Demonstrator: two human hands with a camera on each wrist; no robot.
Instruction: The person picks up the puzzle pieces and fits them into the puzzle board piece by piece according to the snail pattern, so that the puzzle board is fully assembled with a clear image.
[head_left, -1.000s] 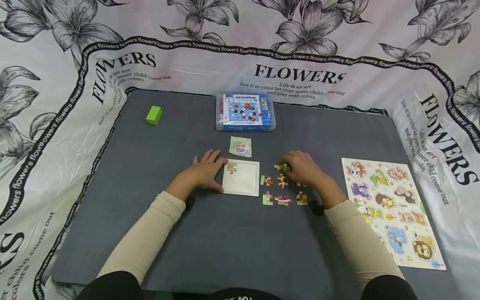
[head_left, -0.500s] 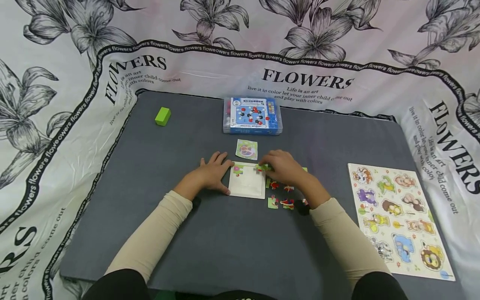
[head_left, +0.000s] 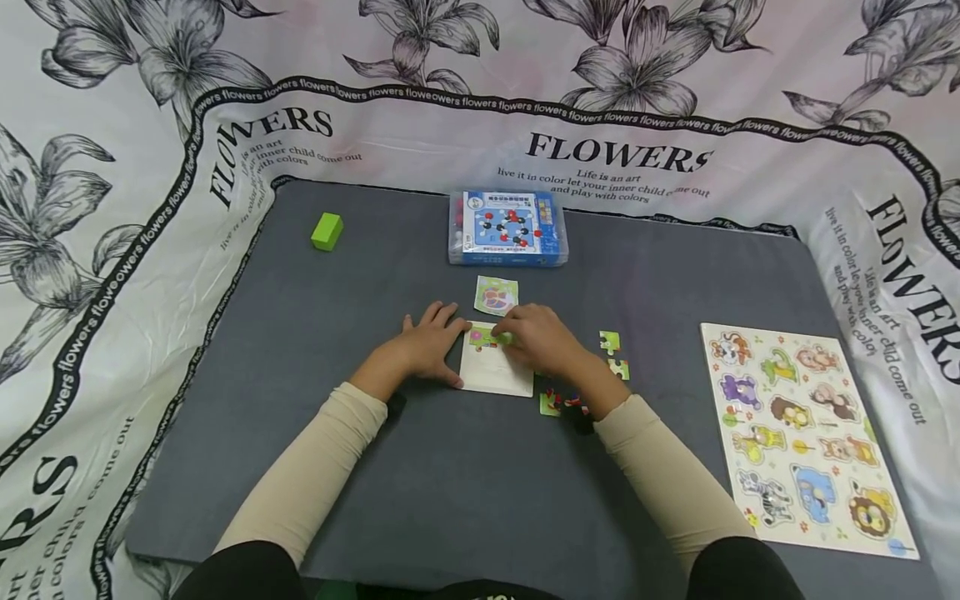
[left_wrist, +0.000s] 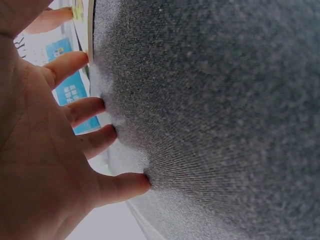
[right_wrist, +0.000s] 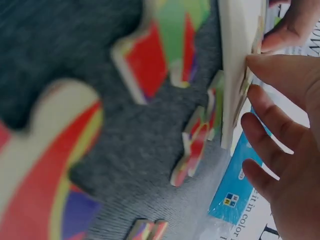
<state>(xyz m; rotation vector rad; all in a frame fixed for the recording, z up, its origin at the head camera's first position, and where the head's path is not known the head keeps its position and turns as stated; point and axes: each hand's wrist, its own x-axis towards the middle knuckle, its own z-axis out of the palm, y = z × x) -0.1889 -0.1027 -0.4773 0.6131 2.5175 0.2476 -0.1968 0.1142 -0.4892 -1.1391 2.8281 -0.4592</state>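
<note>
A white square puzzle tray [head_left: 495,379] lies in front of the person. My left hand [head_left: 420,354] rests at its left edge, with fingers spread; in the left wrist view several fingertips touch the grey cloth. Inside the tray's top left corner sits a green and pink puzzle piece [head_left: 477,335]. With thumb and index finger, my right hand [head_left: 543,340] pinches another puzzle piece [right_wrist: 245,85], just right of the first along the top edge. The hand partly hides it. Loose puzzle pieces [head_left: 610,342] lie right of the tray, some under the right wrist.
Behind the tray lies a small picture card [head_left: 497,294], and farther back a blue plastic box [head_left: 510,229]. A green block [head_left: 327,232] stands at the back left. On the right is a large animal puzzle board [head_left: 810,442].
The right hand has carried a green puzzle piece leftward from the loose pieces into the tray, beside the corner piece. The left hand stays at the tray's edge; the head view shifted slightly.
</note>
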